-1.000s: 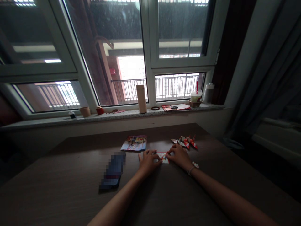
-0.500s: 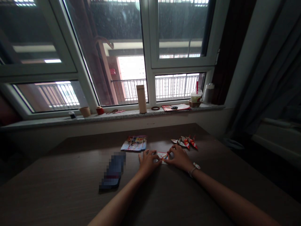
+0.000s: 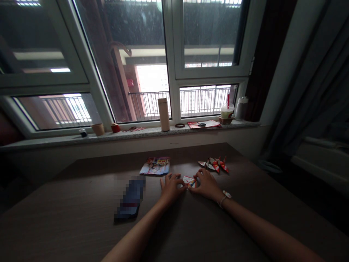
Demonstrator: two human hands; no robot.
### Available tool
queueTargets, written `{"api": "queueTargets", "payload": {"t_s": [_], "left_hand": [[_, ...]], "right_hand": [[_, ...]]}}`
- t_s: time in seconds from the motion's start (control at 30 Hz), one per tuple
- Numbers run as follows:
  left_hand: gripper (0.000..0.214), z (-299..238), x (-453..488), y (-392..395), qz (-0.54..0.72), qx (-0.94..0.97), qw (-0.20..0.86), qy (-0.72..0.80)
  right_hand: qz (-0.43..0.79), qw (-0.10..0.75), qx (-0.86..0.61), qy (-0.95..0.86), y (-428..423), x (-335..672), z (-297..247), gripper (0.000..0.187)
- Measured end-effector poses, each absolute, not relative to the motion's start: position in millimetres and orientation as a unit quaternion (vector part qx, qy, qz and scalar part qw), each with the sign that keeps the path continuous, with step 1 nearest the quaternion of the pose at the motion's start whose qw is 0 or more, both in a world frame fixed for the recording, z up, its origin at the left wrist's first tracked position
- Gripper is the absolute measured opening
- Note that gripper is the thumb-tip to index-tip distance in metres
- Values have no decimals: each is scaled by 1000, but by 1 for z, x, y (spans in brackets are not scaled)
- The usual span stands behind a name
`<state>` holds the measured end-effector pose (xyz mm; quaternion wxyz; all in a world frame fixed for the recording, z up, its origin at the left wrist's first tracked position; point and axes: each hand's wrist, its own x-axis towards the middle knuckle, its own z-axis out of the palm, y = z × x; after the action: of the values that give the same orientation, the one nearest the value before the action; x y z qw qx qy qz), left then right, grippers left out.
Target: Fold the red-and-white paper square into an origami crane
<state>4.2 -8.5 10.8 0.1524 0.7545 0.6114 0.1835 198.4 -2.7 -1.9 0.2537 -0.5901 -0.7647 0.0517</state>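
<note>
- head view: left hand [image 3: 171, 188] and right hand [image 3: 206, 184] lie palm down on the dark brown wooden table [image 3: 81, 214], fingertips pinching a small red-and-white patterned paper piece [image 3: 188, 180] between them.
- fingers of both hands are curled narrow on the paper, pressing it flat to the table.
- just beyond the right hand lie folded red-and-white paper figures [image 3: 216, 164].
- a colourful printed packet [image 3: 155, 165] lies beyond the left hand; a dark blurred flat object [image 3: 131, 198] lies to its left.
</note>
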Motion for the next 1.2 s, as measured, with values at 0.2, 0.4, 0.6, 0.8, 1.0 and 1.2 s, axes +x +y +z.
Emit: {"api": "queueTargets", "payload": {"t_s": [0.2,0.4,0.6,0.8,1.0,1.2], "left_hand": [[16,9,3,-8,186,755,152,610],[16,5,4,-9,212,754,135,607],[17,7,5,-10,217,755,137,604],[16,8,5,-10,209,756,136,605],[16,9,5,-10,205,757,133,606],[16,9,6,-10,202,757,132,607]], "right_hand": [[61,258,-583,-768,-5,198,-3,58],[112,290,-575,-757,1,205,-10,50],[113,331,-556,-754,4,208,-10,24],[88,298,-572,-759,-2,203,-2,19],[59,286,-593,-751,-2,198,2,19],[72,282,-596,-748,-3,198,5,20]]}}
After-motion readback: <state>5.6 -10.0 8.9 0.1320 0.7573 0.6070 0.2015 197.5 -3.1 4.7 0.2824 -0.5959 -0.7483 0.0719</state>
